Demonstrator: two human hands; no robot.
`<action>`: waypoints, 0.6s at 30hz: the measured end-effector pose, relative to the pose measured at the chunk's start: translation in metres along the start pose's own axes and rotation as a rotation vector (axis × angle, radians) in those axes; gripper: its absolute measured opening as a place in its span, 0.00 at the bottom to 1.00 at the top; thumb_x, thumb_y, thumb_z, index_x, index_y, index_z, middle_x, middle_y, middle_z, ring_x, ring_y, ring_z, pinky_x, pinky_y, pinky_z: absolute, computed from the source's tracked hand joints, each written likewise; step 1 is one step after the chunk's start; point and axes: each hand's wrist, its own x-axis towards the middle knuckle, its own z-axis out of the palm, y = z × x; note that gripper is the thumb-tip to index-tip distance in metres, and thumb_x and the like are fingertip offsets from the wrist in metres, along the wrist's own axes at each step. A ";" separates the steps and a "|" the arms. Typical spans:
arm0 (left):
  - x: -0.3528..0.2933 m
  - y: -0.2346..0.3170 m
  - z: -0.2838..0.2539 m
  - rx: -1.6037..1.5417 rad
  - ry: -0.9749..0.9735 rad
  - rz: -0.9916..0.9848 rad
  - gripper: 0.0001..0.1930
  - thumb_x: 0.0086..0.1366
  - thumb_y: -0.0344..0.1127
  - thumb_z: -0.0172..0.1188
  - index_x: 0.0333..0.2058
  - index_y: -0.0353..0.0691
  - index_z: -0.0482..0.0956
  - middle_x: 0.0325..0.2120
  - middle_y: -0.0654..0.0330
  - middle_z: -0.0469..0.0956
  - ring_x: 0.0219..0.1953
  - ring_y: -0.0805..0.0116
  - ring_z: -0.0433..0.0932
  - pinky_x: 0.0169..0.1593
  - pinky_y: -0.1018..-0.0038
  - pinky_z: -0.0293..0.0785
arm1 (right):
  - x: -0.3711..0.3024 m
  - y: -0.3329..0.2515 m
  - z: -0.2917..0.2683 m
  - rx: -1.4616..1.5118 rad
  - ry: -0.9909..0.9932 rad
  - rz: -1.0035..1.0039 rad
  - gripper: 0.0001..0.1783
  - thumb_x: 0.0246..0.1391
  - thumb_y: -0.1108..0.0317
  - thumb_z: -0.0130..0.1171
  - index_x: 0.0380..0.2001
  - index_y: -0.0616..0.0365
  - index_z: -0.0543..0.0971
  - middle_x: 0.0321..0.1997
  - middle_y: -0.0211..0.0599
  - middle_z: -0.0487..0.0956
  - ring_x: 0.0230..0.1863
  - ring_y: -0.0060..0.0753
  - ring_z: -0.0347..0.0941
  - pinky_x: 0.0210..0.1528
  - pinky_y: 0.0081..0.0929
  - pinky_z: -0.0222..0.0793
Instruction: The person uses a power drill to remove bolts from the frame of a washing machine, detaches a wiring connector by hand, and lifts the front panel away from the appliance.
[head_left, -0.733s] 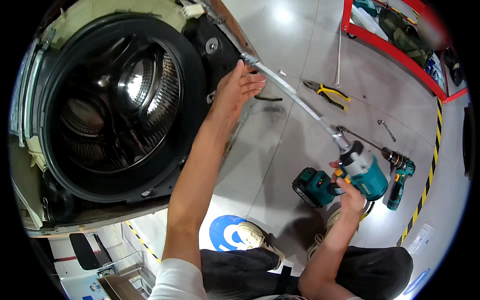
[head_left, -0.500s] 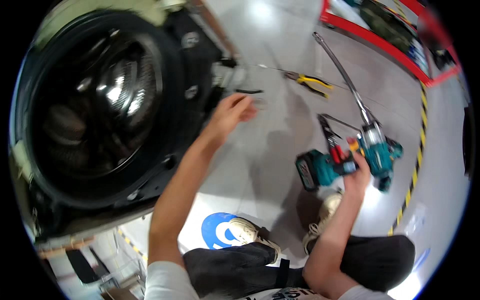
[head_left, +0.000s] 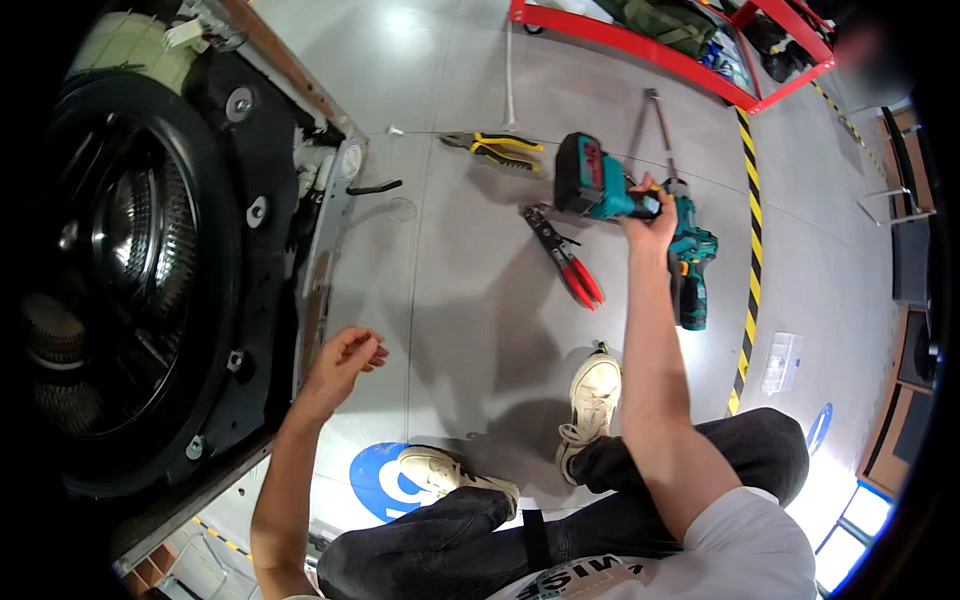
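- Floor's pale grey tile (head_left: 460,290), kinda shiny, with black-and-yellow tape (head_left: 755,240) down the right side.
- Right hand (head_left: 652,222) is wrapped round the handle of the teal power tool (head_left: 598,178), battery end toward the camera; can't tell if it's touching the floor.
- Left hand (head_left: 345,365) is loosely half-curled beside the opened-up washing machine (head_left: 268,260).
- Yellow-black pliers (head_left: 495,150) and red-handled pliers (head_left: 568,265) lie on the tile.
- Red cart (head_left: 620,36) up top.
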 end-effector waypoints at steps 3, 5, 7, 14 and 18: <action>-0.020 -0.028 -0.004 -0.048 0.040 -0.061 0.12 0.66 0.38 0.51 0.41 0.36 0.73 0.33 0.58 0.78 0.37 0.70 0.75 0.43 0.75 0.70 | 0.043 -0.017 0.002 -0.044 -0.008 -0.025 0.10 0.50 0.69 0.47 0.34 0.63 0.70 0.36 0.45 0.75 0.38 0.40 0.71 0.43 0.38 0.70; -0.032 -0.048 -0.007 -0.088 0.040 -0.107 0.13 0.66 0.39 0.51 0.43 0.36 0.72 0.35 0.57 0.78 0.37 0.70 0.76 0.43 0.74 0.71 | 0.071 -0.027 0.000 -0.124 -0.021 -0.037 0.10 0.52 0.66 0.47 0.33 0.63 0.70 0.34 0.45 0.74 0.37 0.43 0.71 0.43 0.41 0.72; -0.044 -0.065 -0.007 -0.128 0.046 -0.157 0.14 0.66 0.40 0.50 0.44 0.36 0.72 0.35 0.57 0.78 0.37 0.70 0.75 0.43 0.74 0.70 | 0.089 -0.029 0.000 -0.218 0.013 -0.101 0.11 0.52 0.63 0.48 0.32 0.61 0.70 0.33 0.44 0.74 0.36 0.44 0.71 0.45 0.44 0.70; -0.088 -0.085 -0.007 -0.166 0.097 -0.244 0.17 0.67 0.41 0.49 0.47 0.34 0.70 0.39 0.55 0.77 0.40 0.68 0.76 0.45 0.73 0.71 | 0.116 0.007 0.005 -0.316 0.174 0.028 0.17 0.56 0.56 0.46 0.42 0.57 0.72 0.44 0.42 0.73 0.44 0.46 0.67 0.56 0.52 0.58; -0.084 -0.070 -0.012 -0.184 0.050 -0.246 0.18 0.68 0.42 0.48 0.48 0.34 0.69 0.40 0.56 0.76 0.42 0.70 0.74 0.47 0.74 0.70 | 0.135 -0.006 0.001 -0.279 0.209 -0.021 0.18 0.55 0.55 0.47 0.43 0.54 0.72 0.47 0.39 0.73 0.48 0.45 0.69 0.56 0.45 0.62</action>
